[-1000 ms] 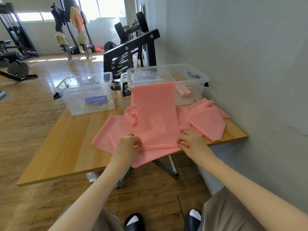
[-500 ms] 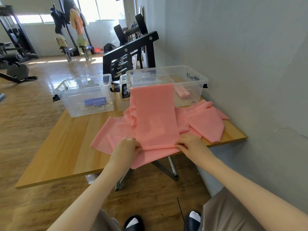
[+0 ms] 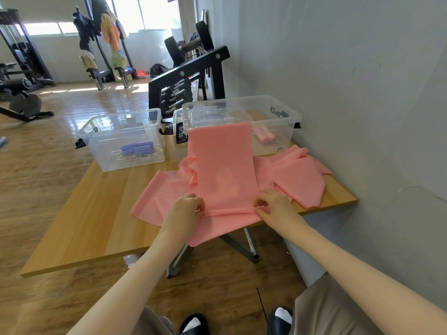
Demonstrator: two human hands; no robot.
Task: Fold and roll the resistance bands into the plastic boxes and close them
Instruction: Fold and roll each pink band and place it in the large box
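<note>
Head view: a person stands at a wooden table (image 3: 79, 213) with a pink band (image 3: 222, 170) laid out lengthwise, its far end draped over the rim of the right-hand box (image 3: 287, 117).
Left hand: the left hand (image 3: 183, 213) pinches the near-left corner of the band, at about 7 o'clock from the band's middle.
Right hand: the right hand (image 3: 273, 206) pinches the near-right corner, at about 5 o'clock, fingers curled on the edge.
Change: against the views a second and half a second ago, the near edge now shows a narrow rolled ridge between the two hands, so the roll looks just begun; the hands sit in nearly the same spots.
Meaning: rolling is at its first turn; most of the band still lies flat toward 12 o'clock.
Other bands: loose pink bands (image 3: 300, 180) lie crumpled at 3 o'clock; pink rolls (image 3: 264, 137) sit in the right box, purple rolls (image 3: 136, 148) in the left box (image 3: 96, 146) at 10 o'clock.
Left to do: both boxes stand open, lids not on.
</note>
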